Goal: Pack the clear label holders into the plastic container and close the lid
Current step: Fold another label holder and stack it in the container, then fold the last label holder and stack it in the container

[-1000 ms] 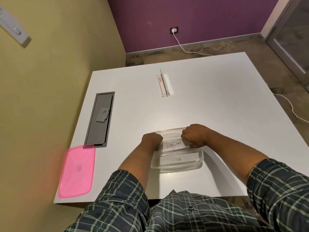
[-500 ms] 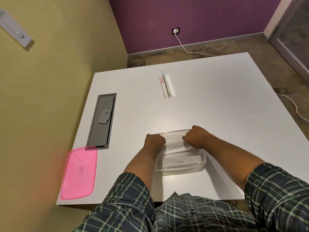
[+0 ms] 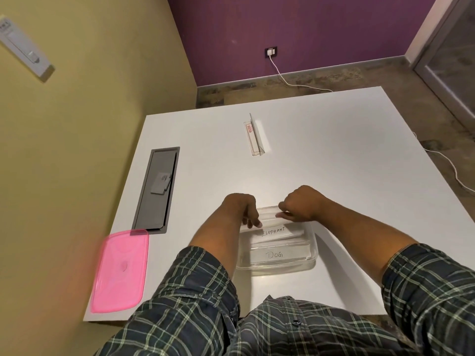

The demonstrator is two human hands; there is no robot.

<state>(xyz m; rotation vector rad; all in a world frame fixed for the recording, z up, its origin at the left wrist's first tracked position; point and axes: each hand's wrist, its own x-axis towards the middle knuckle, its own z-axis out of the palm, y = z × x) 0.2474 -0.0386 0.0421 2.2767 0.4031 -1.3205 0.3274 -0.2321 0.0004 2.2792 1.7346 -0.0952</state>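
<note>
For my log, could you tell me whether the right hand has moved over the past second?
Yes: the right hand has lifted slightly toward the container's far rim, uncovering the ELEPHANT label.

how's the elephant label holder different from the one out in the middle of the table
The ELEPHANT holder lies inside the clear container, handwritten card facing up; the far holder sits alone on the table.
The ELEPHANT holder runs crosswise; the far holder points away and carries a small red sticker.
Both are clear plastic.

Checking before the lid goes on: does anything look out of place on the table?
One clear label holder lies alone far across the table, outside the container. The pink lid overhangs the near-left table corner.
</note>
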